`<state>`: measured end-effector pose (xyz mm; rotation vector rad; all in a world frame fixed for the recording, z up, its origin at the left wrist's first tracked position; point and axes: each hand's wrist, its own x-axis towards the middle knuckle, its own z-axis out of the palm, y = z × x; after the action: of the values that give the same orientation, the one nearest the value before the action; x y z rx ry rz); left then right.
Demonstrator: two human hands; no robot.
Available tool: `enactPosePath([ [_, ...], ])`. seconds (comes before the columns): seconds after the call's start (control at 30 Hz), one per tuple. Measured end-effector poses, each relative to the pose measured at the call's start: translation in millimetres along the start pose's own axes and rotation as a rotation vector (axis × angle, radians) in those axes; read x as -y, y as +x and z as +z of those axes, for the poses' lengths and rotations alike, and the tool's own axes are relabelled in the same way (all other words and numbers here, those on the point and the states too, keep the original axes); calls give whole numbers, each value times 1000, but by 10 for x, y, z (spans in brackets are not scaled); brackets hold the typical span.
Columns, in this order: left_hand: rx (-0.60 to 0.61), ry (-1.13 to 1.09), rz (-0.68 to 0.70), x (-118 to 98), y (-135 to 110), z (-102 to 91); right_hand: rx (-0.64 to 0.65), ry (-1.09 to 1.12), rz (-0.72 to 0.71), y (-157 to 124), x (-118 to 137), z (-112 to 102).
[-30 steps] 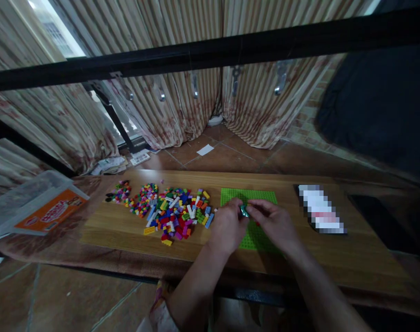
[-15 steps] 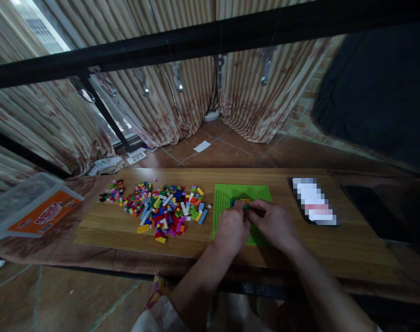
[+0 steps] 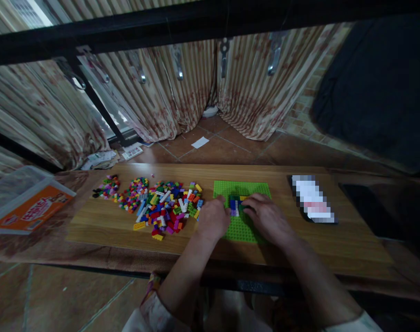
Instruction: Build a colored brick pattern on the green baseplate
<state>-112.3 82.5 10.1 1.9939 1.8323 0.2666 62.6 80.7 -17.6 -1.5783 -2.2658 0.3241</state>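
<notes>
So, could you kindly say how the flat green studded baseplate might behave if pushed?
The baseplate would probably slide rather than tip, lying flat on the brown wooden board. It looks thin, so it's probably light. The blue brick on it would likely ride along.

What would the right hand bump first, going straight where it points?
The right hand would probably meet the little group of bricks on the green baseplate; I can't tell if they're already touching.

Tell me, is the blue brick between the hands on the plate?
On: the blue brick sits inside the edges of the plate.
</notes>
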Motion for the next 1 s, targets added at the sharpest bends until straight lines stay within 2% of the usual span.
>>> enactPosePath([
  [0.33, -3, 10, 20, -22, -23, 38, -6, -43, 30, 10, 23, 7],
  [0.63, 14, -14, 19, -42, -28, 32, -86, 5, 2, 3, 5, 51],
  [1.0, 14, 6, 39, -55, -24, 86, -59, 73, 30, 28, -18, 128],
])
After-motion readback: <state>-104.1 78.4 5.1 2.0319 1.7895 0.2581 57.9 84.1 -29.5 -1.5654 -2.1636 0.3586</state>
